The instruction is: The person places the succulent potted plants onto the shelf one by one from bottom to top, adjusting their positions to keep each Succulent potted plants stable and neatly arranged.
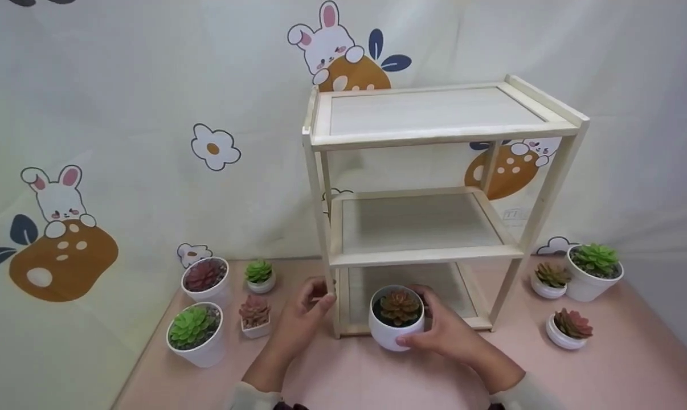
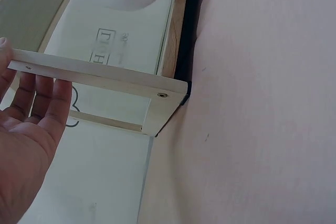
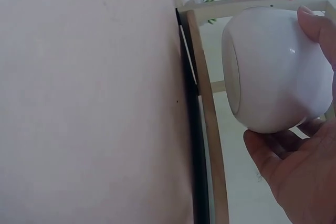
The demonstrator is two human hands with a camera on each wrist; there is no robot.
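My right hand (image 1: 452, 335) holds a round white flowerpot (image 1: 392, 337) with a reddish-brown succulent (image 1: 399, 307) in it. Thumb and fingers clasp the pot from its right side, and in the right wrist view its smooth white wall (image 3: 273, 72) and base hang above the table. The pot is at the front edge of the bottom tier of a pale wooden three-tier shelf (image 1: 429, 257). My left hand (image 1: 299, 320) grips the shelf's front left post (image 2: 94, 72), thumb on one side and fingers on the other.
On the left of the pink table (image 1: 343, 376) stand several potted succulents, among them a large green one (image 1: 195, 336) and a dark red one (image 1: 207, 282). More stand at the right, including a large green one (image 1: 594, 273) and a small reddish one (image 1: 570, 330). A rabbit-print cloth (image 1: 150, 114) hangs behind.
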